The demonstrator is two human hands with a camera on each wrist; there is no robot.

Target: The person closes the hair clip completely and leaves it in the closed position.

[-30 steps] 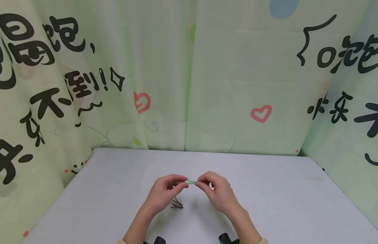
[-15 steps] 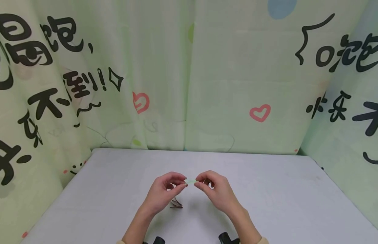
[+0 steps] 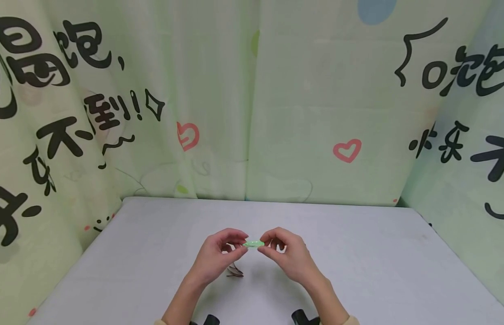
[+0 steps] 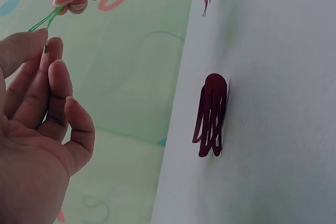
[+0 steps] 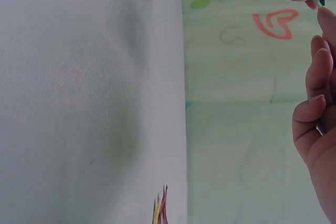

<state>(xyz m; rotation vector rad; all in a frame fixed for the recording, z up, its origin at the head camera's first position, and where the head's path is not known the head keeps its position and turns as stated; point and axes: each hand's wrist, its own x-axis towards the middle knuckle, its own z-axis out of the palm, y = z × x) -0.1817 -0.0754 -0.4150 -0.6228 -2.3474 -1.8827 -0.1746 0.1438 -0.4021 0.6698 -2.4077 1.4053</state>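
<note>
A slim green snap hair clip (image 3: pixel 253 244) is held above the table between both hands. Thumb and fingers of my left hand (image 3: pixel 224 247) pinch its left end, and my right hand (image 3: pixel 287 253) pinches the other. In the left wrist view, the green clip (image 4: pixel 54 14) shows thin strands parting toward the left thumb. Its ends are covered by fingertips. Below the left hand, dark red snap hair clips (image 4: pixel 212 114) lie bunched on the table; in the head view these clips (image 3: pixel 235 271) show just beside the left wrist.
More clips, red and yellow (image 5: pixel 159 208), lie on the white table (image 5: pixel 79 103), seen at the bottom of the right wrist view. Printed curtains (image 3: pixel 219 90) hang behind and at both sides. Black wrist devices (image 3: pixel 305 317) sit at the forearms.
The green clip went from thin separate strands, through a blur, to a brighter, flatter shape. Both hands stay nearly in place, fingertips shifting slightly closer together.
</note>
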